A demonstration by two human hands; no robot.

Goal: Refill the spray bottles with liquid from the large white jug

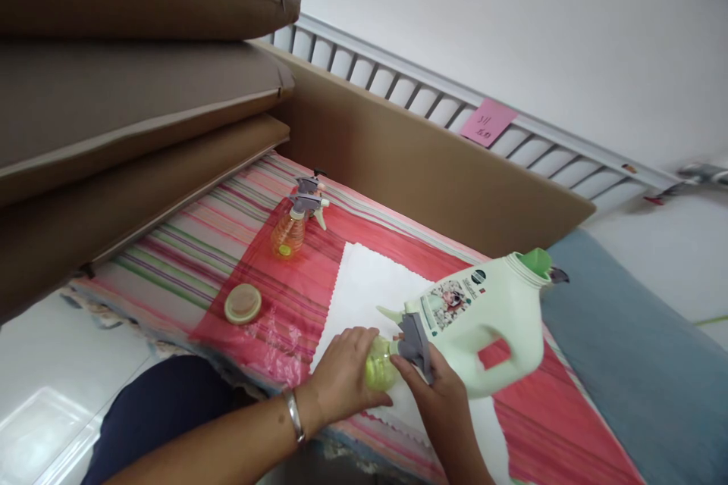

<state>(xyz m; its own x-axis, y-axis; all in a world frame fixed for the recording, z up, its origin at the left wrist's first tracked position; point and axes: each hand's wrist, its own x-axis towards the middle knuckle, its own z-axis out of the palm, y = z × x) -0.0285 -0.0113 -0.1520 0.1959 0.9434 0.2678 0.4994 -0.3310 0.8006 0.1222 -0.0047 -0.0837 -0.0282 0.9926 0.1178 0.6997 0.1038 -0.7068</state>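
My left hand point(342, 373) is wrapped around the small clear body of a spray bottle point(378, 370) with yellow-green liquid in it. The bottle is tilted, its top pointing right. My right hand point(440, 398) grips the bottle's grey trigger head point(417, 341) at the neck; whether the head is screwed on tight I cannot tell. Right behind my hands stands a large pale green detergent jug point(515, 318) with a printed label and an opening of brighter green. Under the hands lies a white scalloped sheet point(364, 280).
Another spray bottle point(288, 233) with a grey head stands farther back, a second head behind it. A round pale cap point(243, 304) lies left, near crinkled clear plastic point(281, 348). Brown cushions point(142, 98) are stacked at left; a brown board point(409, 159) leans against a white radiator point(364, 70).
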